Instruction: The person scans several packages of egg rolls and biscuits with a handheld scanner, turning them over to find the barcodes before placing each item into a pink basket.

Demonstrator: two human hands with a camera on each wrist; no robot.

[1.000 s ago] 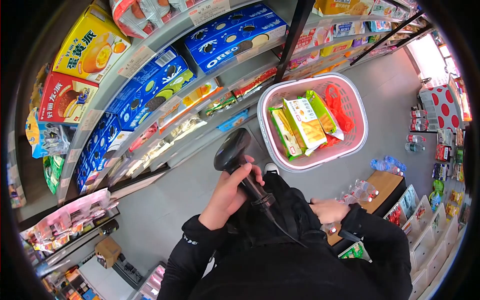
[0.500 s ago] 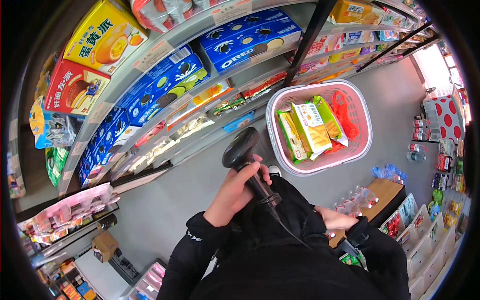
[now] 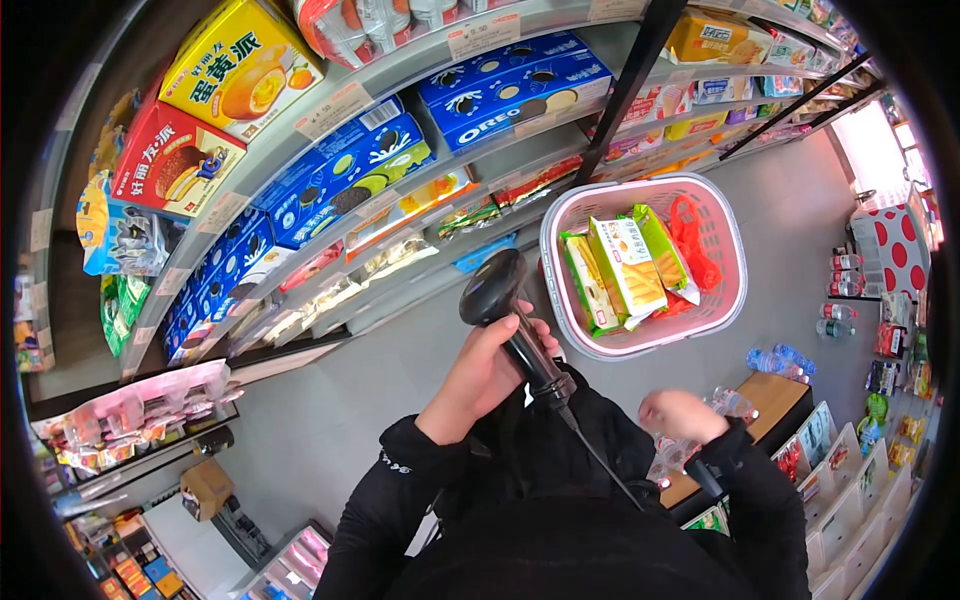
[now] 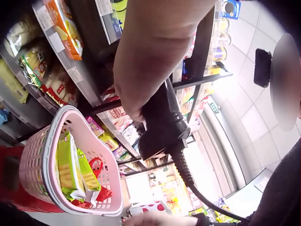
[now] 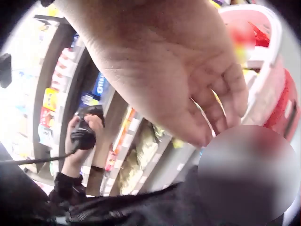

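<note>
In the head view my left hand (image 3: 482, 372) grips the handle of a black barcode scanner (image 3: 496, 286), its cable trailing down over my dark clothing. The left wrist view shows the scanner's handle end (image 4: 164, 125) and the cord leaving it. My right hand (image 3: 685, 414) is held away from my body on the other side, holding nothing. Seen close up, the palm faces its wrist camera and the fingers (image 5: 214, 110) bend loosely. Beyond both hands is a pink basket (image 3: 724, 232) with green-and-yellow snack packs (image 3: 628, 268) and a red plastic bag (image 3: 696, 250) inside.
Shelves of boxed snacks, including blue Oreo boxes (image 3: 515, 88), curve along the left and far side. Water bottles (image 3: 735, 402) stand by a wooden-topped bench (image 3: 778, 396) at right. White display racks (image 3: 840, 500) lie beyond. Grey floor (image 3: 340, 420) shows between.
The head view has shifted, so shelves and basket appear farther right. My right hand has lifted slightly and its fingers have bent. My left hand keeps hold of the scanner.
</note>
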